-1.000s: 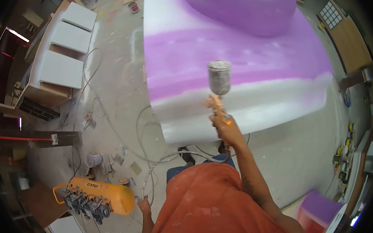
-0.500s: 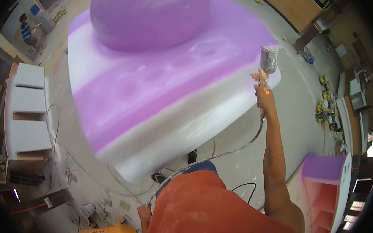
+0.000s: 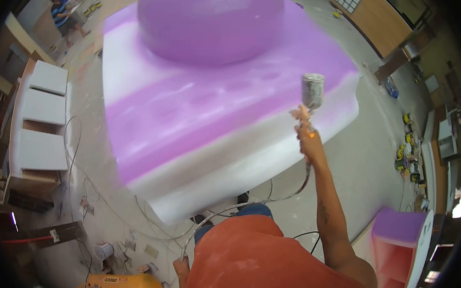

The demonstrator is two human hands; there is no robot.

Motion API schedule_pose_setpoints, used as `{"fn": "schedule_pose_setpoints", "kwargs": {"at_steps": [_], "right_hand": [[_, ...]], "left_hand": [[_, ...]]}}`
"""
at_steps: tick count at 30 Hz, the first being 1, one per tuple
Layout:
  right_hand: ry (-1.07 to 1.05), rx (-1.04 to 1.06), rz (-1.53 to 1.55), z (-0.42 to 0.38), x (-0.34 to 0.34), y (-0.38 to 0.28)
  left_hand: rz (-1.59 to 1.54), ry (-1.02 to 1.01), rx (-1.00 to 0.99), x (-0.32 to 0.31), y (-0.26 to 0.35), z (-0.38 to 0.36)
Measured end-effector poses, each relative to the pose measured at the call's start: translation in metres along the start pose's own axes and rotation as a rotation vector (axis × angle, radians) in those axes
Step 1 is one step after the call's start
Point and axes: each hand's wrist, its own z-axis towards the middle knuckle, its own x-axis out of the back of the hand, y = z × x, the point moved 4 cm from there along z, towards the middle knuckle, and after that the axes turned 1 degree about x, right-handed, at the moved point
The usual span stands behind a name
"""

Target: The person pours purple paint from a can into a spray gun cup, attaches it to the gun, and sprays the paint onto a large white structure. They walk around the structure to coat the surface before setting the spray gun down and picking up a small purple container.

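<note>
My right hand (image 3: 309, 143) is wrapped round the grip of a spray gun (image 3: 303, 117), with a metal paint cup (image 3: 313, 90) on top. The gun is held over the right part of a large white and purple shape (image 3: 183, 135), whose front edge is still white and grey. A big purple dome (image 3: 212, 22) rises from its far side. From the gun's handle an air hose (image 3: 258, 201) loops down to my left hand (image 3: 181, 266), low beside my body, where the fingers close round it.
White panels (image 3: 43, 107) line a cabinet at left. An orange compressor (image 3: 124, 285) stands at bottom left near a paint can (image 3: 104, 251). A purple and pink shelf unit (image 3: 397, 246) is at right, with several tins (image 3: 407, 148) beyond. Another person (image 3: 64, 17) walks at far left.
My right hand and the spray gun have moved left and lower in view, in along the white edge. The person at far left has stepped to the right.
</note>
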Motion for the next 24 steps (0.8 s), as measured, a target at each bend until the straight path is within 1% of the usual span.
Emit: {"fn": "schedule_pose_setpoints", "kwargs": {"at_steps": [1, 3, 4, 7, 9, 10, 11, 13, 14, 16, 17, 19, 20, 21, 22, 23, 24], "right_hand": [[-0.089, 0.027, -0.037, -0.025, -0.028, -0.013], [-0.259, -0.017, -0.028, -0.071, -0.083, -0.025], [-0.334, 0.008, -0.012, -0.100, -0.111, -0.046], [-0.539, -0.054, -0.027, -0.154, -0.187, -0.051], [-0.686, -0.063, -0.061, -0.188, -0.233, -0.061], [-0.707, -0.064, -0.068, -0.203, -0.253, -0.069], [-0.790, -0.086, -0.026, -0.218, -0.274, -0.076], [-0.939, -0.137, 0.032, -0.240, -0.307, -0.082], [-0.949, -0.138, 0.030, -0.243, -0.314, -0.082], [-1.036, -0.190, 0.214, -0.248, -0.326, -0.084], [-1.036, -0.192, 0.214, -0.246, -0.327, -0.082], [-0.886, -0.120, 0.152, -0.225, -0.311, -0.082], [-0.784, 0.057, 0.107, -0.218, -0.294, -0.097], [-0.715, 0.041, 0.071, -0.199, -0.280, -0.090], [-0.642, 0.025, 0.036, -0.175, -0.264, -0.079], [-0.558, 0.045, 0.034, -0.152, -0.245, -0.069], [-0.466, 0.064, 0.029, -0.129, -0.219, -0.063]], "left_hand": [[0.000, 0.041, 0.040, 0.011, -0.014, 0.001], [-0.005, 0.085, 0.092, 0.037, -0.046, -0.002], [-0.054, 0.122, 0.128, 0.050, -0.063, -0.003], [-0.140, 0.196, 0.215, 0.084, -0.109, -0.008], [-0.176, 0.234, 0.265, 0.106, -0.126, -0.012], [-0.175, 0.254, 0.278, 0.115, -0.132, -0.013], [-0.175, 0.274, 0.292, 0.123, -0.142, -0.016], [-0.218, 0.287, 0.329, 0.134, -0.162, -0.015], [-0.253, 0.289, 0.350, 0.137, -0.171, -0.014], [-0.248, 0.311, 0.335, 0.142, -0.181, -0.010], [-0.241, 0.328, 0.316, 0.145, -0.185, -0.007], [-0.258, 0.318, 0.319, 0.146, -0.185, -0.003], [-0.278, 0.307, 0.319, 0.145, -0.178, 0.000], [-0.274, 0.302, 0.312, 0.144, -0.170, 0.001], [-0.170, 0.251, 0.268, 0.144, -0.144, -0.002], [-0.065, 0.197, 0.219, 0.139, -0.124, 0.000], [-0.058, 0.177, 0.199, 0.132, -0.117, 0.007]]}}
